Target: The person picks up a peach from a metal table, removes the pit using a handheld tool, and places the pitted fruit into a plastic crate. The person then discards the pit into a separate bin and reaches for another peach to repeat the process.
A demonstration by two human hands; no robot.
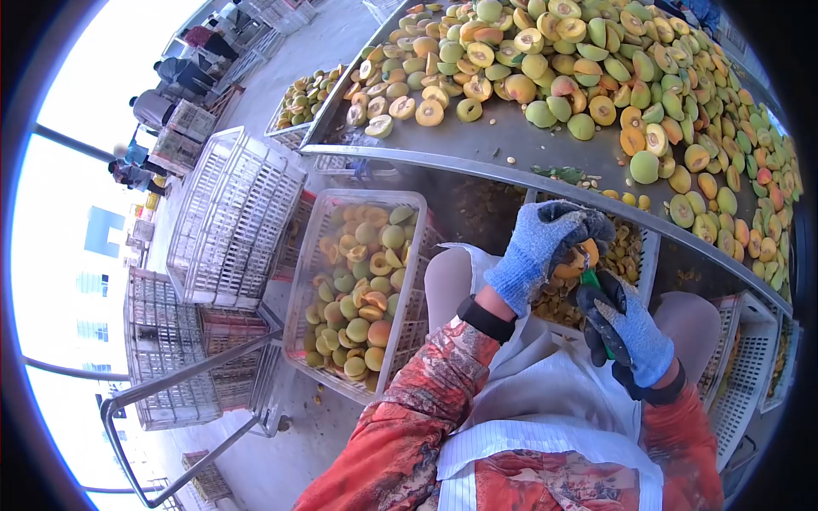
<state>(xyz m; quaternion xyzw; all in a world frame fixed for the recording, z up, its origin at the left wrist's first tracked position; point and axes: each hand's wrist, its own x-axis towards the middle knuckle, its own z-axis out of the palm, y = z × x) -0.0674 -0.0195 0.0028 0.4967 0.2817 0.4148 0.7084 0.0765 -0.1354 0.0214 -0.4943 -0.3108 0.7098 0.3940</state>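
My left hand [538, 249], in a blue knitted glove with a dark, soiled palm, is closed around an orange-fleshed peach [573, 266]. My right hand [629, 325], gloved alike, grips a green-handled knife [590, 278] whose front end meets the peach. The blade itself is hard to make out. Both hands are close together above my lap, over a crate of cut yellow pieces [628, 255]. Just beyond them, a metal table [460, 146] bears a large heap of peaches [588, 64], many halved, some with the pit showing.
Left of my knees stands a white crate [317, 223] full of peaches. Stacked white crates [234, 217] and a metal tube frame [192, 375] lie farther left. More crates [740, 383] are at my right. Several people [175, 77] work in the background. The table's raised edge runs before me.
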